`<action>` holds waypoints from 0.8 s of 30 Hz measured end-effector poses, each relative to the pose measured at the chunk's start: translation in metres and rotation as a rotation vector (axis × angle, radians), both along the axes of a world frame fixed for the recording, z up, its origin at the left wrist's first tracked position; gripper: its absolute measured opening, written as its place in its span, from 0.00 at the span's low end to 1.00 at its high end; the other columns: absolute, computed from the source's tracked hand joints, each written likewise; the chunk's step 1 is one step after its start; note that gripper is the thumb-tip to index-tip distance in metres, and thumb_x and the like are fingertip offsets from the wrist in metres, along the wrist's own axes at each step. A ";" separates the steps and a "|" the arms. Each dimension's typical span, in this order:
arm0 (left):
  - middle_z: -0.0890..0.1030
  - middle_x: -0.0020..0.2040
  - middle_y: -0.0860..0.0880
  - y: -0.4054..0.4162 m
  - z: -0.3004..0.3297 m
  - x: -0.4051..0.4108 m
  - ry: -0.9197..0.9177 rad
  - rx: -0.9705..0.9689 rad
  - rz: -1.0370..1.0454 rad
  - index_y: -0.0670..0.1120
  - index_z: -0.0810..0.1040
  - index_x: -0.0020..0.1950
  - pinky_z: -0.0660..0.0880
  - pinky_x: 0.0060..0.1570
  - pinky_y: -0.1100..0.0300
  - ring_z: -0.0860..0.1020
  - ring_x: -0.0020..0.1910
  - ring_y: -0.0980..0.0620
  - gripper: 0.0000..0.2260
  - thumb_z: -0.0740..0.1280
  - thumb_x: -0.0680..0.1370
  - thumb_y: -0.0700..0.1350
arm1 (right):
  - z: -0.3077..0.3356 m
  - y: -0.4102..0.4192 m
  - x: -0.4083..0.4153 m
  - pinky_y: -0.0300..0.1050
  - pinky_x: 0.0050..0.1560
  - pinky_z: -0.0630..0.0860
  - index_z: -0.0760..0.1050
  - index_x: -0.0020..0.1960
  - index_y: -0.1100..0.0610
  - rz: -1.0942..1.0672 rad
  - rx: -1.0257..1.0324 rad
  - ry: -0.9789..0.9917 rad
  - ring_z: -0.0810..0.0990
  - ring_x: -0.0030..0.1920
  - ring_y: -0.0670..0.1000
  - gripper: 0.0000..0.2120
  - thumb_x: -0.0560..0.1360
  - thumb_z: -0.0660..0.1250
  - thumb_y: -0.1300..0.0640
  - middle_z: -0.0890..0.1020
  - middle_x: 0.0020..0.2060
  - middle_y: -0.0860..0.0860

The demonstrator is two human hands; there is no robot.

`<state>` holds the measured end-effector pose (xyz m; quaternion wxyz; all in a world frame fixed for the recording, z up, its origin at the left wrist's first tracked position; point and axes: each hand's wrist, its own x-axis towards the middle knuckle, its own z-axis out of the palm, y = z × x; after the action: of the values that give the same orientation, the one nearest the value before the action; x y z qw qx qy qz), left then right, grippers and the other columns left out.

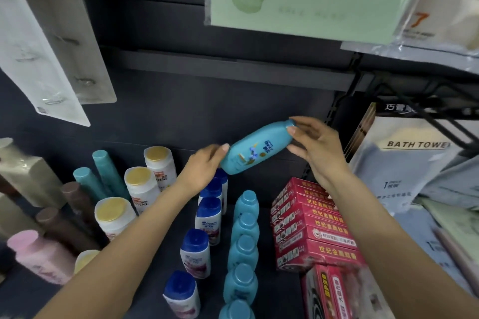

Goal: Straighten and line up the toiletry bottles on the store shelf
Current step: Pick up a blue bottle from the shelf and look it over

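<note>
Teal plastic, the bottle is held in the air above the back of the shelf, tilted with its cap up to the right; the left hand holds its base with curled fingers and the right hand pinches the cap end. To do this step well, I would turn it upright and lower it behind the row of 5 teal bottles. Open room is at the back; the red boxes stand close along the right.
</note>
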<state>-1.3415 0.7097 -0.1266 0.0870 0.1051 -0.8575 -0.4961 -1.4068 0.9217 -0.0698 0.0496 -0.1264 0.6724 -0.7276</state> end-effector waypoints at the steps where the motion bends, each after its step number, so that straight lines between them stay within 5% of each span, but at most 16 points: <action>1: 0.81 0.49 0.46 0.001 0.005 0.002 -0.066 0.156 0.012 0.48 0.74 0.56 0.79 0.48 0.55 0.81 0.46 0.51 0.17 0.54 0.80 0.59 | -0.002 0.000 0.002 0.38 0.46 0.81 0.77 0.54 0.56 0.000 -0.063 -0.045 0.81 0.48 0.45 0.08 0.75 0.67 0.63 0.81 0.47 0.50; 4: 0.83 0.44 0.41 0.001 0.018 0.011 -0.166 0.501 0.015 0.45 0.75 0.54 0.80 0.37 0.61 0.83 0.37 0.50 0.23 0.52 0.79 0.62 | -0.006 -0.001 0.006 0.38 0.44 0.80 0.77 0.54 0.57 0.007 -0.194 -0.126 0.82 0.49 0.48 0.09 0.75 0.66 0.63 0.82 0.49 0.52; 9: 0.81 0.48 0.41 -0.002 0.028 0.022 -0.044 0.659 0.087 0.43 0.76 0.53 0.81 0.40 0.62 0.82 0.41 0.47 0.16 0.60 0.79 0.55 | -0.018 -0.007 0.011 0.40 0.54 0.79 0.74 0.61 0.59 0.066 -0.341 -0.224 0.80 0.56 0.49 0.12 0.78 0.62 0.64 0.80 0.55 0.54; 14: 0.82 0.47 0.47 -0.003 0.030 0.036 0.199 0.514 0.147 0.46 0.79 0.47 0.80 0.48 0.59 0.82 0.50 0.48 0.07 0.68 0.74 0.49 | -0.032 -0.012 0.020 0.43 0.57 0.77 0.71 0.63 0.68 0.094 -0.426 -0.379 0.80 0.58 0.56 0.15 0.79 0.61 0.61 0.79 0.57 0.62; 18: 0.82 0.49 0.53 -0.005 0.032 0.048 0.292 0.289 0.146 0.50 0.79 0.55 0.78 0.47 0.66 0.81 0.48 0.59 0.16 0.74 0.68 0.48 | -0.040 -0.017 0.025 0.44 0.55 0.78 0.73 0.63 0.63 0.074 -0.410 -0.444 0.80 0.57 0.54 0.15 0.78 0.62 0.61 0.79 0.59 0.60; 24: 0.81 0.54 0.52 -0.010 0.032 0.062 0.302 0.252 0.048 0.49 0.75 0.61 0.77 0.49 0.67 0.80 0.50 0.59 0.24 0.75 0.65 0.40 | -0.042 -0.016 0.028 0.46 0.56 0.77 0.70 0.67 0.61 0.136 -0.516 -0.526 0.78 0.61 0.54 0.17 0.78 0.60 0.66 0.78 0.61 0.59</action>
<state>-1.2800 0.6998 -0.0950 0.2127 0.0601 -0.7631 -0.6073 -1.3793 0.9055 -0.1113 0.2354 0.0120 0.4212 -0.8758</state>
